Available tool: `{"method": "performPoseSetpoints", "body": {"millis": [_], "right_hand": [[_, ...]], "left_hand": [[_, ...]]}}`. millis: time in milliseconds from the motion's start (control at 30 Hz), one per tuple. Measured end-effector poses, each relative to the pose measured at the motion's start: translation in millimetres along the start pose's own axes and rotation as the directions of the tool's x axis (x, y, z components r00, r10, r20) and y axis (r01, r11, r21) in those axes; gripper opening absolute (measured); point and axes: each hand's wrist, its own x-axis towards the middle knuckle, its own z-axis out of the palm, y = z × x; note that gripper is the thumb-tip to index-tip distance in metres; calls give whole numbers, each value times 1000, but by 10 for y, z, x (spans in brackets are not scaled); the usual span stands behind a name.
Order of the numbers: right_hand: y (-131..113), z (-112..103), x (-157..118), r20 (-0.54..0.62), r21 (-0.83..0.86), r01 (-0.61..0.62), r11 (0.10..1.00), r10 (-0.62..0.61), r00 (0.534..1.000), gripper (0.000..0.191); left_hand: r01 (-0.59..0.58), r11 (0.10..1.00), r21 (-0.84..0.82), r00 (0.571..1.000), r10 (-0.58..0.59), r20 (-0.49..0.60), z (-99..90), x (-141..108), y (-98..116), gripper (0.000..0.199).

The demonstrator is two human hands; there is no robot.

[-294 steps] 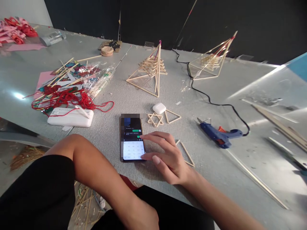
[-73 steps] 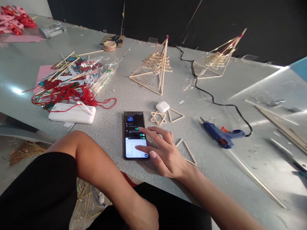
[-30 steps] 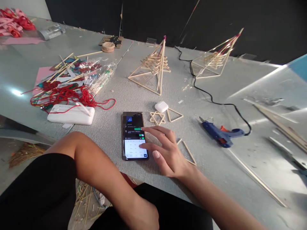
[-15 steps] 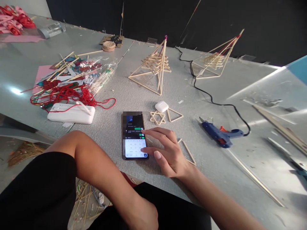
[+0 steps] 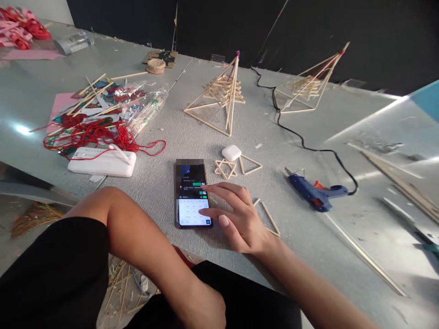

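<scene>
A smartphone [image 5: 195,183] lies flat on the grey table, its lit screen showing a chat and a white keyboard. Over the screen's right side is my right hand [image 5: 238,219], fingers apart, the index fingertip at the keys and another finger higher up at the chat. Nothing is held in it. My left hand [image 5: 206,304] rests low at the bottom of the view by my lap, with its fingers hidden. Just beyond the phone are a small star of sticks [image 5: 225,169], a stick triangle [image 5: 250,165] and a white earbud case [image 5: 231,152]. Another stick triangle [image 5: 269,217] is partly behind my right hand.
A blue glue gun [image 5: 317,194] with a black cable [image 5: 298,135] lies at right. Two stick pyramids [image 5: 229,109] [image 5: 313,87] stand farther back. At left are red yarn [image 5: 99,135], bagged sticks [image 5: 147,109] and a white power bank [image 5: 99,162]. Long sticks [image 5: 363,253] lie right.
The right index fingertip has shifted slightly left across the phone's keyboard. The left arm and the things on the table stay where they were.
</scene>
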Motion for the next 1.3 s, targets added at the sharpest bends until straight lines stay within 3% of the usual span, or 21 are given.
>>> {"method": "performPoseSetpoints", "body": {"millis": [367,667,833,1033,1300], "right_hand": [[7,-3,-3,14,4,2,1000,-2,1000,37],[-16,7,33,115,10,27,1000,-28,993,42],[-9,-8,24,75,-7,30,1000,-29,997,35],[-10,-21,14,30,-1,24,1000,-24,999,33],[1,-17,3,53,-5,24,1000,-23,998,37]], "left_hand": [[-29,1000,-6,1000,29,-3,24,-7,10,83],[-1,998,58,1000,1,-1,89,51,78,99],[10,998,64,999,-8,-36,75,43,74,86],[-50,999,4,999,50,5,47,34,39,73],[-59,998,-6,998,59,28,29,20,34,77]]}}
